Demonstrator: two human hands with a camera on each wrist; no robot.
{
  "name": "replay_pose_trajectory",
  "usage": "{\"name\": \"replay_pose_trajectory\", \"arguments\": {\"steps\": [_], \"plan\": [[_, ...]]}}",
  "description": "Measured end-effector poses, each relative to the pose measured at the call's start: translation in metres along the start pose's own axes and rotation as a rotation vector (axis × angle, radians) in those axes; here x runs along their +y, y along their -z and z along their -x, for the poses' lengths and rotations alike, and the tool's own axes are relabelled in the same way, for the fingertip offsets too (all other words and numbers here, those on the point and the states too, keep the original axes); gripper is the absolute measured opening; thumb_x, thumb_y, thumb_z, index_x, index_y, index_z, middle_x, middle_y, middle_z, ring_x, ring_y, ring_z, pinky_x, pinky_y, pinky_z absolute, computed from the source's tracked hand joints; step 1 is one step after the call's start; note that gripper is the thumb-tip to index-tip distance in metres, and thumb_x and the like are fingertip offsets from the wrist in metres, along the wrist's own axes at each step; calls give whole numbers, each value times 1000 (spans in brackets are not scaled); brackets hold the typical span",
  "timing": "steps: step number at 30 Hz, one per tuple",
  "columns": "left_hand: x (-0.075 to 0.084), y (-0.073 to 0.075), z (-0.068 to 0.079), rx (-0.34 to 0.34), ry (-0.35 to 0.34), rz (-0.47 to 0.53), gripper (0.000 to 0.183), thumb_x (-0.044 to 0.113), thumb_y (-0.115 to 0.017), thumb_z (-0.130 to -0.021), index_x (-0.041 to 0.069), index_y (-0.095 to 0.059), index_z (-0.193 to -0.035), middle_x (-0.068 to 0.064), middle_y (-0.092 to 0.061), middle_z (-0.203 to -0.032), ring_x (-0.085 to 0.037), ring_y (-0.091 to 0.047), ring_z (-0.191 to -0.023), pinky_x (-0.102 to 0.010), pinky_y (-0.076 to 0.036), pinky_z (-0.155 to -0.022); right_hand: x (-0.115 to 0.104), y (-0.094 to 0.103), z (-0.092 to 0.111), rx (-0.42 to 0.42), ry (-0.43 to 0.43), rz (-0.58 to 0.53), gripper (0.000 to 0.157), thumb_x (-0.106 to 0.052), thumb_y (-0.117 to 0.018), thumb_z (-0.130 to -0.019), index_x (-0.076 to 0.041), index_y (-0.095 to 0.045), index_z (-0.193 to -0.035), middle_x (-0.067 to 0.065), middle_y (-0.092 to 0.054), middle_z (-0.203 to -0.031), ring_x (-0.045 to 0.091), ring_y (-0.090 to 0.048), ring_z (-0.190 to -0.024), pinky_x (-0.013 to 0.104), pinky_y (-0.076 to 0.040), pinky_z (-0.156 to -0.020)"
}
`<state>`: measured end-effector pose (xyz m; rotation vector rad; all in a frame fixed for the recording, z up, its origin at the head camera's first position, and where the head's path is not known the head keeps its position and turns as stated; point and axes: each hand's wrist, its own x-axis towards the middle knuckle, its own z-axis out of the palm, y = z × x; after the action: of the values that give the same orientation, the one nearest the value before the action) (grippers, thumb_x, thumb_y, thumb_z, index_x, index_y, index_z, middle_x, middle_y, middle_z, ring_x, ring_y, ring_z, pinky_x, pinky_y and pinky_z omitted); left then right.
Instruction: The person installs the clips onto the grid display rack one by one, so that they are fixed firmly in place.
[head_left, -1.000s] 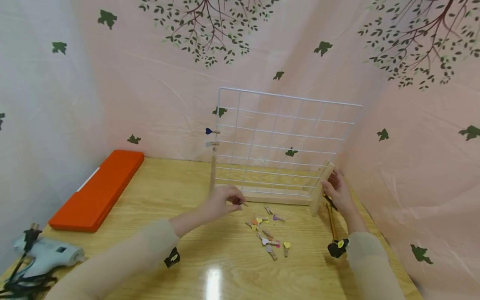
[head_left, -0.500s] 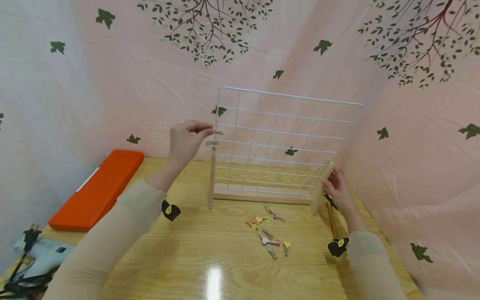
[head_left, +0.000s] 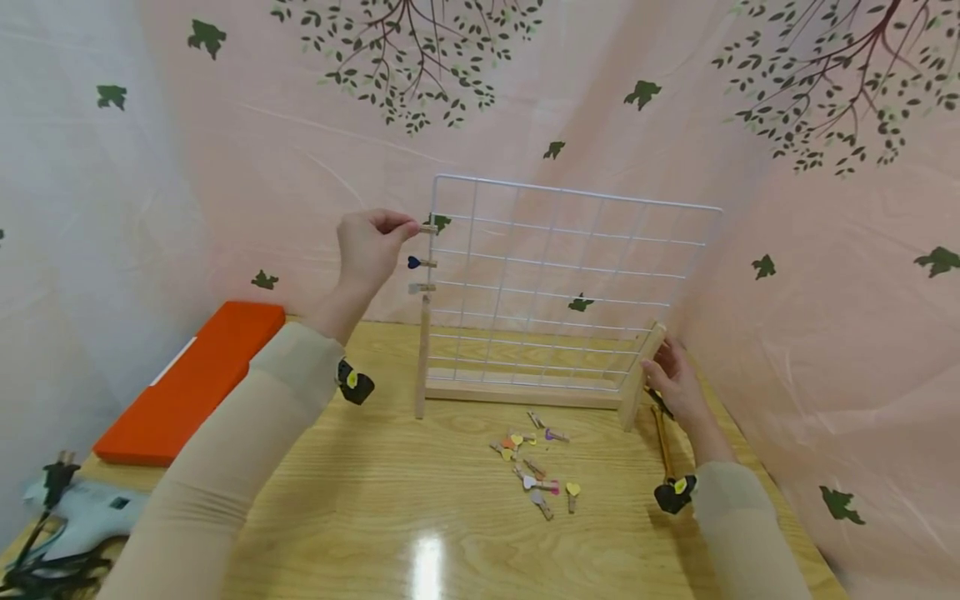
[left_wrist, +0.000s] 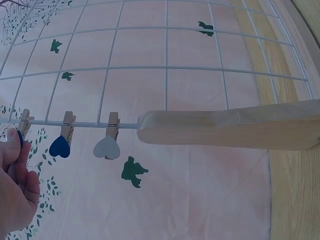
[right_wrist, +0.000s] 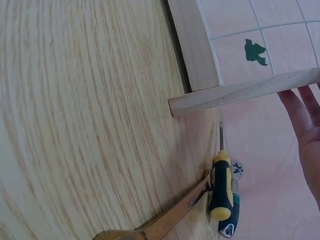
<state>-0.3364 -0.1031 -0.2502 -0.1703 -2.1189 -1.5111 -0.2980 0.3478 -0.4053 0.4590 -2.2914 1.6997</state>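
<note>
Your left grip (head_left: 367,250) pinches a clip (head_left: 429,229); only left wrist shows its blue heart (left_wrist: 20,138). Your right grip (head_left: 677,385), extended, touches the right post (head_left: 641,382).

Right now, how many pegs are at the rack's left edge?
3: the top peg, pinched by the left hand; a blue heart peg below; a grey heart peg lowest. None there seem hidden.

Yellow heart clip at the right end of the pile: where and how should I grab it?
Probably best: pinch the yellow heart clip by its heart end, from the right; it lies apart from the other clips, its bare wooden end pointing toward you.
</note>
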Motion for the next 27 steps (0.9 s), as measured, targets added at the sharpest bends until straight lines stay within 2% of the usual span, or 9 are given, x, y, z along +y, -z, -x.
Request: {"name": "replay_pose_trajectory", "arguments": {"steps": [4, 7, 11, 14, 16, 18, 23, 27], "plan": [[-3, -3, 2, -6, -30, 8, 26, 32, -65, -78, 10, -69, -92, -2, -66, -87, -11, -56, -73, -19, -46, -60, 3, 1, 0, 6, -6, 1, 55, -2, -45, -92, -10, -21, -141, 24, -33, -130, 2, -47, -103, 16, -50, -72], [-3, -2, 6, 5, -82, -25, 31, 34, -67, -77, 13, -67, -101, 0, -65, -94, -9, -54, -77, -18, -44, -65, 4, 1, 1, 6, -14, 7, 55, -3, -45, -92, -13, -22, -141, 18, -36, -129, 2, -47, -103, 16, -49, -72], [-4, 0, 18, 74, -220, -48, 37, 30, -71, -74, 14, -65, -106, 0, -63, -99, -9, -50, -80, -22, -44, -67, 3, 2, 1, 3, -20, 15, 55, -4, -45, -92, -14, -22, -141, 18, -35, -131, 1, -46, -104, 15, -49, -72], [-7, -5, 37, 91, -347, -32, 34, 27, -74, -72, 10, -66, -100, -4, -63, -94, -14, -52, -77, -28, -45, -63, 3, 2, 1, 0, -19, 25, 55, -5, -45, -92, -15, -21, -141, 23, -32, -132, 1, -45, -104, 15, -49, -73], [-11, -12, 53, 36, -403, -29, 32, 24, -74, -71, 7, -67, -98, -5, -64, -91, -16, -53, -76, -31, -45, -62, 5, 3, 0, 0, -22, 33, 55, -6, -45, -93, -15, -21, -141, 27, -30, -132, 0, -45, -104, 14, -48, -73], [-19, -23, 70, -67, -439, -49, 32, 23, -74, -71, 7, -66, -98, -6, -64, -89, -17, -53, -75, -30, -46, -62, 9, 4, -2, 1, -25, 34, 55, -6, -45, -92, -15, -22, -141, 28, -29, -132, 0, -46, -103, 14, -49, -73], [-55, -56, 108, -327, -446, -134, 35, 23, -74, -70, 14, -65, -103, 2, -63, -89, -13, -54, -76, -26, -47, -61, 20, 9, -5, 1, -30, 31, 56, -6, -46, -92, -16, -22, -141, 28, -29, -134, 0, -46, -103, 15, -49, -72], [-87, -80, 131, -537, -431, -144, 33, 22, -74, -71, 15, -65, -102, 4, -63, -93, -14, -55, -77, -29, -48, -61, 23, 10, -6, -8, -24, 51, 57, -9, -46, -92, -19, -20, -142, 26, -29, -136, -1, -45, -104, 15, -48, -73]]}}
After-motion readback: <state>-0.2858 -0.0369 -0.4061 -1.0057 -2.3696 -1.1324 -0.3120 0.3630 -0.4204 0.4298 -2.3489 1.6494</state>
